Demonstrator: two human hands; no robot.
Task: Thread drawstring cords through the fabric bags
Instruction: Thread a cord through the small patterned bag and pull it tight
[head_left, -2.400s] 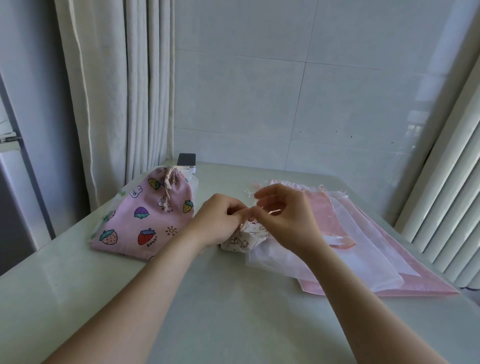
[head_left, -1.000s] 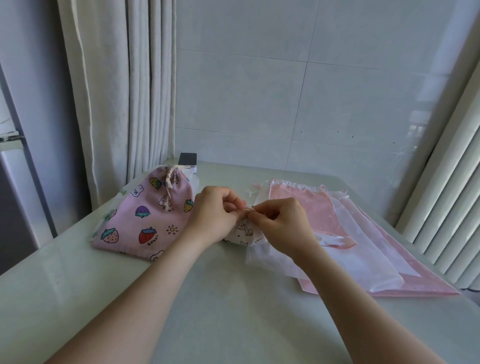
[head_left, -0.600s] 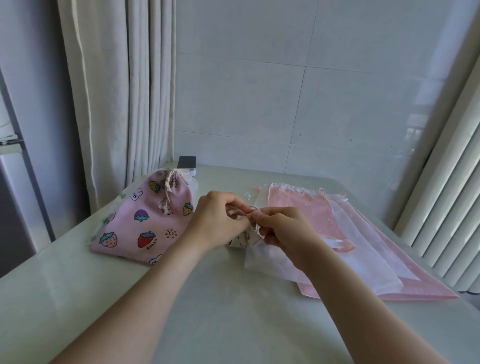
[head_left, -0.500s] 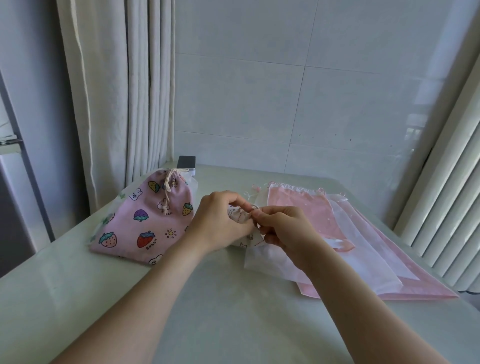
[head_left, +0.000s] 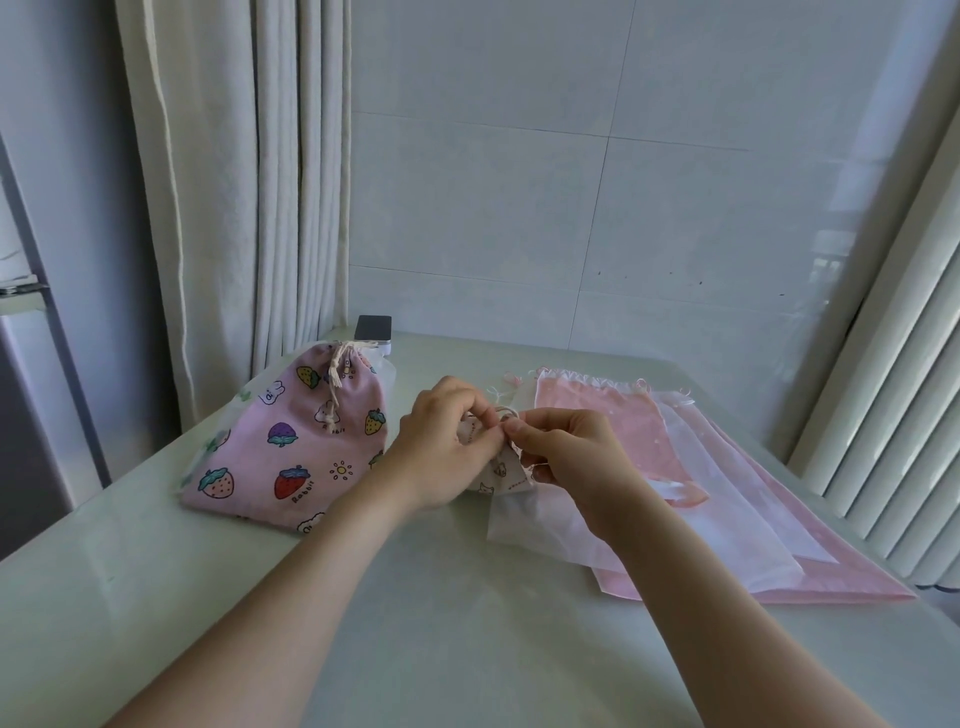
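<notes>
- While it lies on the table (head_left: 415, 623), the pink strawberry bag (head_left: 301, 447) has its mouth drawn closed, a pale cord hanging knotted down its front.
- Just right of the strawberry bag, the small cream bag (head_left: 501, 475) is held up off the table between both hands.
- Left hand (head_left: 441, 441): grip clenched, fingers curled over the small cream bag's gathered top, thumb pressing the cloth.
- Right hand (head_left: 566, 457): grip pinching the same bag's mouth from the other side, thumb and forefinger meeting the left fingertips.
- A thin cord loop (head_left: 506, 410) arches just above the two pinches; which fingers hold it I cannot tell.
- Farther right of the strawberry bag, a stack of flat pink bags (head_left: 597, 415) fans out, with a sheer white bag (head_left: 535, 525) under the right wrist.
- Behind the strawberry bag sits a dark-topped box (head_left: 372, 328), touching its tied mouth or just past it.
- Behind and left of the strawberry bag hangs a white curtain (head_left: 234, 208).
</notes>
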